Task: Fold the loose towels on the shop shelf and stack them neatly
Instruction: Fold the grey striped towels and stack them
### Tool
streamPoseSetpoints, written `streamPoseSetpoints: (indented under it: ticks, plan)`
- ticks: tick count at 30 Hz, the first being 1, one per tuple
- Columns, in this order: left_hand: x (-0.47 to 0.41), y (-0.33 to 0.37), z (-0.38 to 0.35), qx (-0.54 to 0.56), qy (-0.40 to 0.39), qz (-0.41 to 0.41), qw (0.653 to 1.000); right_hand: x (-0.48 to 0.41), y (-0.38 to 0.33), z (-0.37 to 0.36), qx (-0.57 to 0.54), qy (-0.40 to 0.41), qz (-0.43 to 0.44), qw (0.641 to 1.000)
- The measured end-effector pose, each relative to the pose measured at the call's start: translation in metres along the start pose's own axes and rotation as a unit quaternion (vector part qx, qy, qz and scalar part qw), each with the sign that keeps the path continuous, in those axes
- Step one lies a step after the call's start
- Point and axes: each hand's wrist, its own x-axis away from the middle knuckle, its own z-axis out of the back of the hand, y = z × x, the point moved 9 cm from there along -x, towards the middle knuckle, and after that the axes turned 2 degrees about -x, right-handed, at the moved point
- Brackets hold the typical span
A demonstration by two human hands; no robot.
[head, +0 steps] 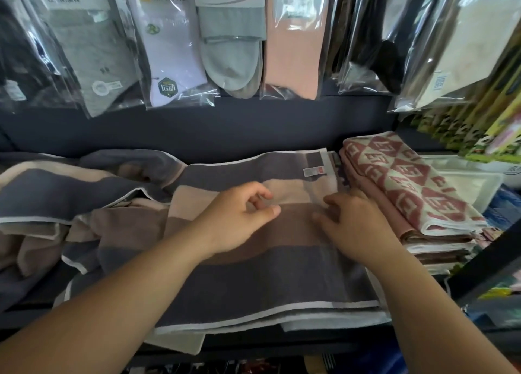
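A striped towel (270, 277) in grey, brown and beige lies flat on the dark shelf (253, 342), white hem toward me. My left hand (242, 218) hovers over its brown stripe with fingers loosely curled, holding nothing. My right hand (355, 221) rests on the towel's right edge, fingers bent down onto the cloth. To the left, loose towels (56, 198) of the same colours lie crumpled. At the right stands a stack of folded red-and-cream patterned towels (408, 193).
Packaged socks (169, 49) in clear bags hang above the shelf. A white plastic tub (473, 181) sits behind the folded stack. Green and yellow boxed goods (479, 119) stand at the far right. A dark frame bar (485, 260) crosses the lower right.
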Motion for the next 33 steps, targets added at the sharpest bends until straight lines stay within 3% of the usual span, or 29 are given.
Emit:
streamPoseSetpoints:
  ticks: [3,7,10,13,16,18,22,27,33]
  plan:
    - [-0.016,0.012,-0.008,0.121,0.001,0.050,0.991,0.000,-0.017,0.008,-0.100,0.006,0.065,0.993]
    - [-0.036,0.015,-0.015,0.238,-0.044,0.161,0.957,0.012,-0.075,0.005,-0.142,-0.053,0.221,0.963]
    - [-0.048,0.005,0.003,0.202,0.014,0.196,0.959,0.025,-0.114,-0.014,-0.154,-0.128,0.283,0.938]
    - [-0.052,-0.019,0.034,0.191,0.114,0.187,0.957,0.035,-0.134,-0.030,-0.134,-0.213,0.290,0.923]
    - [-0.035,-0.052,0.062,0.269,0.170,0.194,0.928,0.042,-0.149,-0.025,-0.201,-0.239,0.308,0.899]
    - [-0.017,-0.075,0.081,0.311,0.189,0.205,0.908,0.030,-0.144,-0.023,-0.223,-0.201,0.282,0.911]
    - [0.017,-0.124,0.122,0.344,0.233,0.252,0.874,-0.009,-0.122,-0.027,-0.153,-0.136,0.201,0.958]
    - [0.038,-0.146,0.154,0.377,0.291,0.263,0.839,-0.029,-0.137,-0.060,-0.059,-0.196,0.188,0.961]
    - [0.043,-0.151,0.146,0.420,0.286,0.268,0.818,-0.027,-0.175,-0.112,0.012,-0.228,0.222,0.948]
